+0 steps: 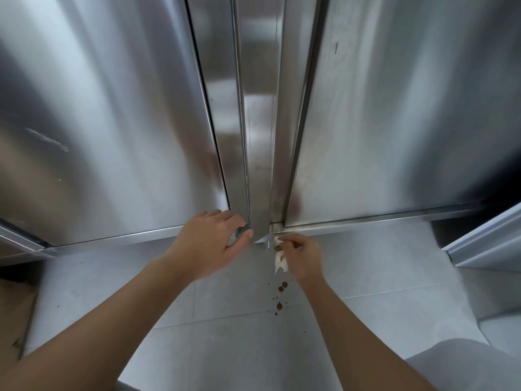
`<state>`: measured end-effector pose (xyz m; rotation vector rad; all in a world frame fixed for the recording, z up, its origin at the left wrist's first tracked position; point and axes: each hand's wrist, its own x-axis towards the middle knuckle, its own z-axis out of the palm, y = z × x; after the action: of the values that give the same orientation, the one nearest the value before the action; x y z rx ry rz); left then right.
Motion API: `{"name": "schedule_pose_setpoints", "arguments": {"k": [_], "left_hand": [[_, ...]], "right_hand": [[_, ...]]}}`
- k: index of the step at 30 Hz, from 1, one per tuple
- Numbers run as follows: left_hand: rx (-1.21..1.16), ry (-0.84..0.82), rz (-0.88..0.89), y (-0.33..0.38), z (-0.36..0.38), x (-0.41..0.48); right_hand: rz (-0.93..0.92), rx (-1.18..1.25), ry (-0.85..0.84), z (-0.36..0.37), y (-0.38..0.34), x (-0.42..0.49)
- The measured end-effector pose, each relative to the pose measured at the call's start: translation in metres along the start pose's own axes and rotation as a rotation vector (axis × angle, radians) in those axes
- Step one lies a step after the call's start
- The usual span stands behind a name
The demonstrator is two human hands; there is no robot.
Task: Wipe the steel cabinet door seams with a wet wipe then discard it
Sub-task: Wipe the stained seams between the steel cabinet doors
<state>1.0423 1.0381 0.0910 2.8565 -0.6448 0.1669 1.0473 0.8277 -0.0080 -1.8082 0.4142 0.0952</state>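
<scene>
Head view: wiping step, at foot of centre seam (279, 187). Right hand (303, 255) pinching crumpled wet wipe (280, 261) just below right door (394, 122) corner; left hand (208, 241) spread at left door (98, 122) corner. Next, likely: firm pass along grimy corner, then binning.

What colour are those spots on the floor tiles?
Brown spots on pale grey floor tiles, clearest in the head view.

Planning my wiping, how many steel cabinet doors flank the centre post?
2: left door above the left hand, right door above the wet wipe. More may sit out of frame.
</scene>
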Motion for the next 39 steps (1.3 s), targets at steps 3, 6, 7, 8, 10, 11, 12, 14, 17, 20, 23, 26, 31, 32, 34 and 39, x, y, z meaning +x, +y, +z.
{"name": "schedule_pose_setpoints", "arguments": {"k": [3,6,7,8,10,11,12,14,17,20,23,26,31,32,34,39], "left_hand": [[0.006,0.002,0.0,-0.001,-0.001,0.0],[-0.008,0.019,0.0,-0.001,-0.003,0.0],[-0.011,0.024,-0.001,-0.001,-0.003,0.0],[-0.012,0.028,-0.002,0.0,-0.004,0.0],[-0.009,0.032,-0.001,0.0,-0.004,0.0],[-0.01,0.03,0.0,0.001,-0.004,0.0],[-0.012,0.026,-0.001,0.001,-0.004,0.0],[-0.017,0.023,-0.011,0.0,-0.005,0.0],[-0.022,0.026,-0.019,0.001,-0.006,0.001],[-0.028,0.02,-0.017,0.002,-0.008,0.001],[-0.033,0.018,-0.019,0.002,-0.009,0.0],[-0.031,0.009,-0.031,0.002,-0.011,0.0],[-0.029,-0.005,-0.041,0.0,-0.01,0.0],[-0.029,-0.005,-0.043,-0.001,-0.01,0.0],[-0.028,-0.004,-0.046,-0.001,-0.009,0.001],[-0.041,-0.009,-0.038,-0.002,-0.009,0.001]], "right_hand": [[0.073,0.143,-0.053,-0.006,-0.012,0.006],[0.134,0.274,-0.114,-0.008,-0.018,0.007],[0.135,0.268,-0.12,-0.008,-0.02,0.006],[0.133,0.255,-0.125,-0.007,-0.02,0.006],[0.111,0.205,-0.136,-0.007,-0.02,0.006],[0.099,0.174,-0.137,-0.008,-0.019,0.006],[0.084,0.157,-0.136,-0.009,-0.02,0.006],[0.047,0.151,-0.137,-0.011,-0.02,0.006],[0.025,0.163,-0.126,-0.011,-0.019,0.008],[0.031,0.195,-0.09,-0.01,-0.02,0.007],[0.091,0.271,-0.056,-0.008,-0.02,0.007],[0.123,0.308,-0.047,-0.006,-0.02,0.011],[0.113,0.345,-0.023,-0.008,-0.02,0.012],[0.111,0.347,-0.015,-0.008,-0.019,0.012],[0.091,0.32,0.009,-0.007,-0.017,0.013],[0.017,0.328,0.029,-0.004,-0.013,0.013]]}}
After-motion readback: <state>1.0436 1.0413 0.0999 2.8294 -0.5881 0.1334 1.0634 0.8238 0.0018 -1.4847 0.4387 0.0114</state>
